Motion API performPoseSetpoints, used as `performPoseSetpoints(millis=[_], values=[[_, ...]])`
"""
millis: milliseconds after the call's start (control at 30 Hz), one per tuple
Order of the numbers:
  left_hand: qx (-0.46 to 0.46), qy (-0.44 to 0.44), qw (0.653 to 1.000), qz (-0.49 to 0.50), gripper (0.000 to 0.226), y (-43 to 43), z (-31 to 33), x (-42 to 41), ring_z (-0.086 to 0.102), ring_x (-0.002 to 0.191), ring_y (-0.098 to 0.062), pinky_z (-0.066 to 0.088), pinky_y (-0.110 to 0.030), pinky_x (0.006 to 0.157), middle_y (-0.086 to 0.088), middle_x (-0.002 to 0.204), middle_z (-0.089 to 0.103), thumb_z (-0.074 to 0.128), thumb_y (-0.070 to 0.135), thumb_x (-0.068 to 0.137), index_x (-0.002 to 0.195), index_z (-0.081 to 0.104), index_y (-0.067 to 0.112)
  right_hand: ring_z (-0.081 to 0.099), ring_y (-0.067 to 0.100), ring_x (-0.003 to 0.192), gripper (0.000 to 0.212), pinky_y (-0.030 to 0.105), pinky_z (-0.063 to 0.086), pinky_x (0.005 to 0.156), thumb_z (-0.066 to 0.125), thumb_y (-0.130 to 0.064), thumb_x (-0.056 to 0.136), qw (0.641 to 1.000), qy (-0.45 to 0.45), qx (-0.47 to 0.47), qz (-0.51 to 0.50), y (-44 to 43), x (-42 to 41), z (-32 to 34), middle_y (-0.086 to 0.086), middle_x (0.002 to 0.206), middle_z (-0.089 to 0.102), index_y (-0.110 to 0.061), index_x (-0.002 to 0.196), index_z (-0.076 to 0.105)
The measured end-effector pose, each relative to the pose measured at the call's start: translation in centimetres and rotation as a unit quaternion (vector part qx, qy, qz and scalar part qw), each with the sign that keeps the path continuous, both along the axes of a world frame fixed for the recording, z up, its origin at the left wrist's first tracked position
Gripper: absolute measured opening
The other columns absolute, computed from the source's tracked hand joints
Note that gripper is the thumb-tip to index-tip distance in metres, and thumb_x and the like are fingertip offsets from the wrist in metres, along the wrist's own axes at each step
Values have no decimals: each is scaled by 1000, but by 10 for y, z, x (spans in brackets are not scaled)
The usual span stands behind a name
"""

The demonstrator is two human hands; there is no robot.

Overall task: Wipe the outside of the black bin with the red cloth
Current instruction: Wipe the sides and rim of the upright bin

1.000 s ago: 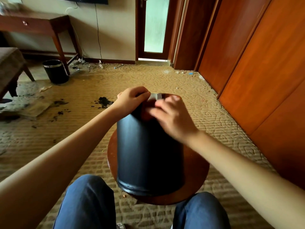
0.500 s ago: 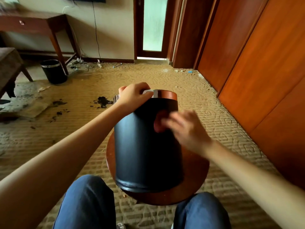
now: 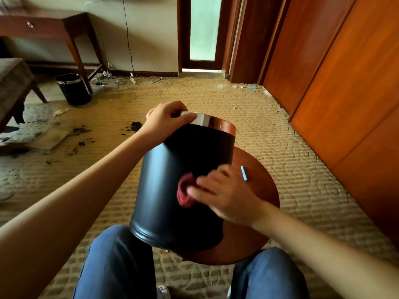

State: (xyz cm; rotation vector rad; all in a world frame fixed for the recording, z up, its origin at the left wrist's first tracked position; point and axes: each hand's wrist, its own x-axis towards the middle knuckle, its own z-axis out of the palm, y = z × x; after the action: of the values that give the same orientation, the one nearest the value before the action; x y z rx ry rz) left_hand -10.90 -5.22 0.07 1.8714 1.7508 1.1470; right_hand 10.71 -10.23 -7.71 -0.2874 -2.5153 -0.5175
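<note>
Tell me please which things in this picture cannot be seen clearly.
Red cloth, head view: mostly covered by the right hand.
Its fingers: blurred by motion.
Black bin: far side and inside face away from camera.
Blue stick on round table: too small to identify.

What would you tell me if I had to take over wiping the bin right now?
Left hand grips the black bin by its shiny rim, holding it tilted on the round table.
Right hand presses the red cloth flat against the bin's near side, about halfway up.
Done: wiping is under way; how much is clean cannot be told.
Left: wipe around the whole outside, turning the bin.
</note>
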Motion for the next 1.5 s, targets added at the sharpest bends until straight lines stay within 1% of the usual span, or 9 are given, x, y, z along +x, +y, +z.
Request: performPoseSetpoints(millis=[133,333,467,700,933,1033,1267,1400,1500], values=[[-17,-28,999,-3,37,2,7,11,53,75,-12,42,-50,93,11,67,59,54,67,64,67,59,30,58,31,74,22,38,38,67,57,-6,82,979,148,-13,-141,54,-35,69,9,87,63,-14,97,72],[-34,-10,999,5,27,10,9,1,51,77,-12,39,-52,97,13,69,55,62,48,87,68,59,29,46,23,71,28,35,39,67,42,-10,94,998,-12,-66,6,-56,-26,-25,3,85,56,-16,107,66],[-61,1,998,-4,34,6,11,3,53,78,-11,40,-48,95,14,69,59,61,58,76,70,63,25,47,22,74,36,35,37,72,29,-12,99,998,-54,-5,35,-49,-16,-17,2,88,60,-18,114,61],[-70,-49,996,-29,26,0,17,-5,46,62,-7,35,-28,65,7,63,54,67,33,88,66,61,20,62,28,79,29,38,37,71,51,-5,81,971,170,-32,-167,60,-12,62,7,91,66,-15,101,70],[-92,73,993,-29,34,7,26,-3,58,84,-16,44,-48,93,16,74,61,57,68,59,69,63,36,51,18,75,21,37,43,79,46,-9,93,998,9,-70,2,-52,25,-61,3,101,54,-20,108,58],[-85,50,994,-44,22,8,28,15,51,72,-13,43,-44,86,15,64,57,74,46,75,63,62,33,55,19,74,19,37,42,78,51,-8,91,1000,2,-27,-10,-31,35,-43,4,98,58,-20,105,56],[-42,63,994,-82,11,2,30,43,54,73,-13,44,-36,75,4,68,63,71,22,85,79,73,13,59,29,83,29,37,35,72,51,-4,81,970,167,-22,-175,58,27,66,11,102,64,-13,103,68],[-19,21,997,-74,15,3,25,24,54,65,1,42,-20,66,0,74,67,70,21,86,85,74,7,54,31,79,26,39,44,71,52,-2,77,972,172,-31,-158,43,16,36,11,101,59,-13,97,65],[-49,-16,997,-59,20,7,23,1,53,67,-5,41,-26,69,-5,73,65,69,24,87,81,71,6,50,24,75,24,37,43,72,56,-4,81,996,63,-29,-49,-11,24,-31,6,103,47,-18,102,52]])
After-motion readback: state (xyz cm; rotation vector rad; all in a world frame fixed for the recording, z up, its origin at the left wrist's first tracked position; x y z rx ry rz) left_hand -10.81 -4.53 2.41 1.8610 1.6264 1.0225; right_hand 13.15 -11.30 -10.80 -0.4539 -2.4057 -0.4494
